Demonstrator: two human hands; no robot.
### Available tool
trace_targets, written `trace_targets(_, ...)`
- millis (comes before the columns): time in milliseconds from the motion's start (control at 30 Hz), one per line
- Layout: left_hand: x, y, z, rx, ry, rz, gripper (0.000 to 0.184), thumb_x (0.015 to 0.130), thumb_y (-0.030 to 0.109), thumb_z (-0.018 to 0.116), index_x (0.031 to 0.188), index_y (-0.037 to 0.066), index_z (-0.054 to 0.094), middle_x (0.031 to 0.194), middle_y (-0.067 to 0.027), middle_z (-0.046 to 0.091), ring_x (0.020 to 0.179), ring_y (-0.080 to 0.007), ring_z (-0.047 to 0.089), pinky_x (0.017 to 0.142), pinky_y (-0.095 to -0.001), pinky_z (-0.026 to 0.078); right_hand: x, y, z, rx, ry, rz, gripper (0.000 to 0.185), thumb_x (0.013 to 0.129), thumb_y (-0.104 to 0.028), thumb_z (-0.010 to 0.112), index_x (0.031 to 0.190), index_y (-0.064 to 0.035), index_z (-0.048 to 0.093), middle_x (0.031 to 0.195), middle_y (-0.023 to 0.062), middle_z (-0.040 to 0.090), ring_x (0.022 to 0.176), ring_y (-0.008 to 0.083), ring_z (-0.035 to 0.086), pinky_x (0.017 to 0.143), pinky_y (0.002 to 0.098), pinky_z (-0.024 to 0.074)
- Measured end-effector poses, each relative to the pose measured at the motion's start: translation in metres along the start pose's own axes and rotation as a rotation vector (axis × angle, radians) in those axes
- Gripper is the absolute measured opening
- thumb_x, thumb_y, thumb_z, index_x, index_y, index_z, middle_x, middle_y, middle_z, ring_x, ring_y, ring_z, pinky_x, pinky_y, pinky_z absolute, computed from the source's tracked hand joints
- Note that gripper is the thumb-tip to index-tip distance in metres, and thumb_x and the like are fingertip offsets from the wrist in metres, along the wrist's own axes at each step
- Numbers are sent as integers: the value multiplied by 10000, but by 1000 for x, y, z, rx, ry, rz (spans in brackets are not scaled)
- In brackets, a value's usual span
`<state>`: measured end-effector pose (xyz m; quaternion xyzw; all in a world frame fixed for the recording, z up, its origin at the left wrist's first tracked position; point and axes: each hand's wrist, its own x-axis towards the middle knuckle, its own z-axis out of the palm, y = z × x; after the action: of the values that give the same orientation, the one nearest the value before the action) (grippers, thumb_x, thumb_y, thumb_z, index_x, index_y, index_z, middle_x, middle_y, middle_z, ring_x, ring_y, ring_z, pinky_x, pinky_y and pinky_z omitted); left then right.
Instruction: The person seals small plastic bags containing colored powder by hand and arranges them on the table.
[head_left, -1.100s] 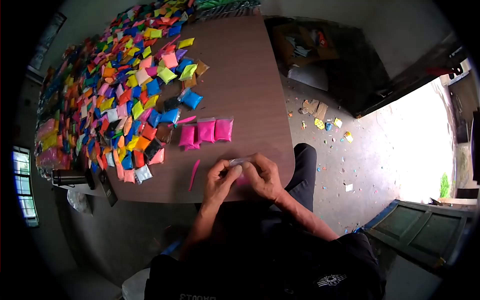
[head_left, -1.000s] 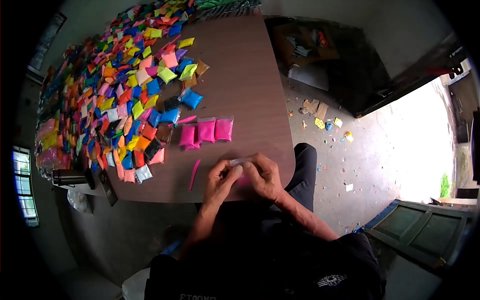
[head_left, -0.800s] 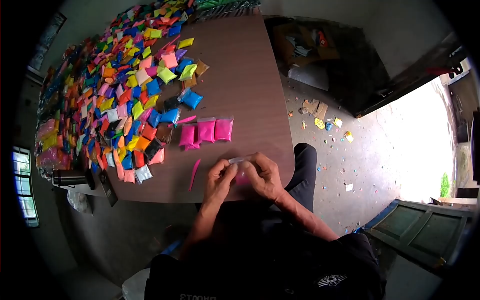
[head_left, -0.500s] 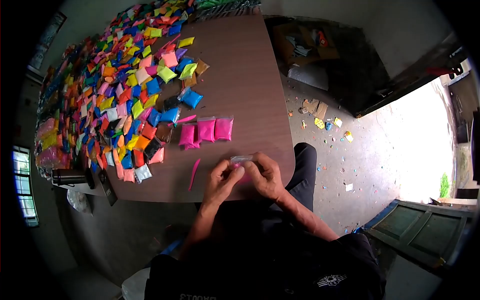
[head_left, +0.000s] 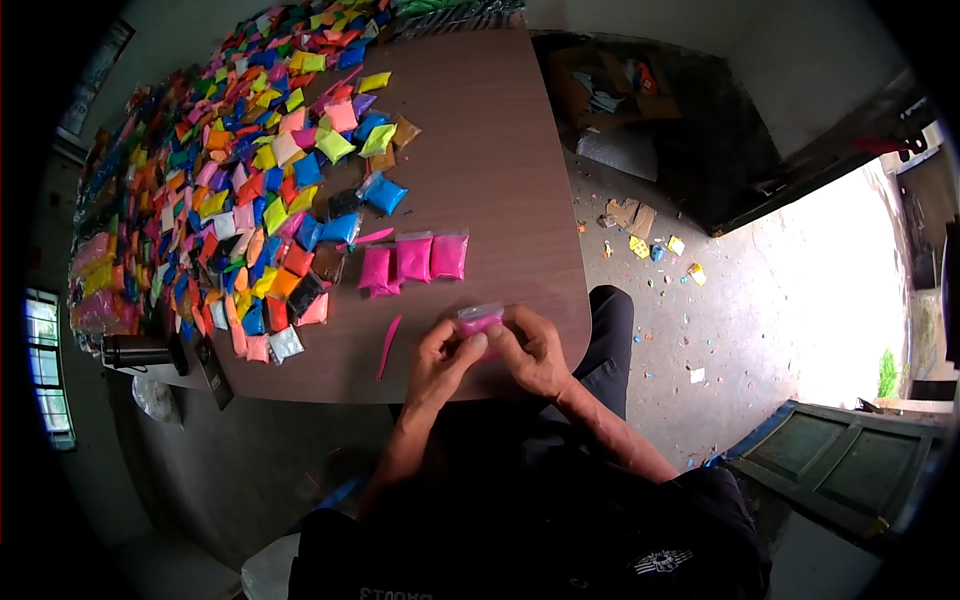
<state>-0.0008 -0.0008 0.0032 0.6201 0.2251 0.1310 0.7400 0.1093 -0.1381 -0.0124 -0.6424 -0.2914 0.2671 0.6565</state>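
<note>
Between my two hands is a small clear bag with pink filling [head_left: 480, 318], held near the table's front edge. My left hand [head_left: 447, 362] grips its left side, thumb across the front. On the other side my right hand [head_left: 530, 355] pinches it, the two thumbs close together. The bag's clear top edge points away from me; its lower part is hidden by my fingers. Just beyond lie several similar pink packets: a left one [head_left: 378, 270], a middle one [head_left: 413, 258] and a right one [head_left: 449, 256]. A pink plastic stick [head_left: 388, 347] lies left of my left hand.
A big heap of colourful packets [head_left: 270, 190] covers the left of the brown table [head_left: 480, 130]. A dark cylindrical flask [head_left: 138, 351] is at the left edge. On the floor at right are scraps [head_left: 640, 245] and a cardboard box [head_left: 650, 100].
More of the pink bag shows above my thumbs now, and its top has tipped up slightly. My hands have barely shifted.
</note>
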Motion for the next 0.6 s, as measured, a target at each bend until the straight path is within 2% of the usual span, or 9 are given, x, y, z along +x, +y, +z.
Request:
trace_targets(67,0,1,7,4,-4,22,152,1002,159,702,1066,22,690,862,51,634,787,-22,526,700,-202,420,-1,7,2,128,33,45,158,1040,-92,625,1147,17,663,932,24,673,874,79,597,778,246,487)
trace_targets(200,3,-8,-4,86,-75,73,160,1004,164,701,1077,22,695,849,55,623,751,-24,512,668,-206,410,-1,0,0,170,39,56,161,1053,-94,603,1150,23,655,922,16,663,872,76,585,780,245,481)
trace_targets(267,2,-17,-11,60,-91,12,164,1006,167,696,1087,24,698,835,59,612,721,-25,496,640,-210,398,1,-1,0,66,69,-4,244,1056,-159,615,1160,58,660,923,129,693,847,169,669,749,321,542)
trace_targets(400,0,-12,-9,32,-29,29,164,1014,170,684,1088,25,700,817,63,597,701,-24,477,618,-214,382,2,-13,1,-59,38,-66,259,1062,-161,598,1187,58,658,948,148,705,851,181,676,764,326,546)
trace_targets(500,-1,-4,-8,49,-39,-6,167,1001,157,702,1101,23,701,850,54,624,739,-25,510,654,-213,414,0,-7,0,-30,0,15,271,1054,-163,618,1207,58,655,969,163,718,874,185,682,783,329,549)
trace_targets(567,-2,3,-3,40,-88,-3,197,1000,154,712,1143,20,692,946,14,676,844,-48,584,751,-218,475,-1,-2,2,47,46,31,215,1066,-146,613,1181,31,652,930,18,652,879,84,576,774,254,478)
trace_targets(600,-1,2,-3,44,-83,-1,197,1000,154,712,1143,20,692,946,14,676,844,-48,584,751,-218,475,-2,-2,3,51,42,28,215,1066,-146,613,1181,31,652,930,18,652,879,84,576,774,254,478)
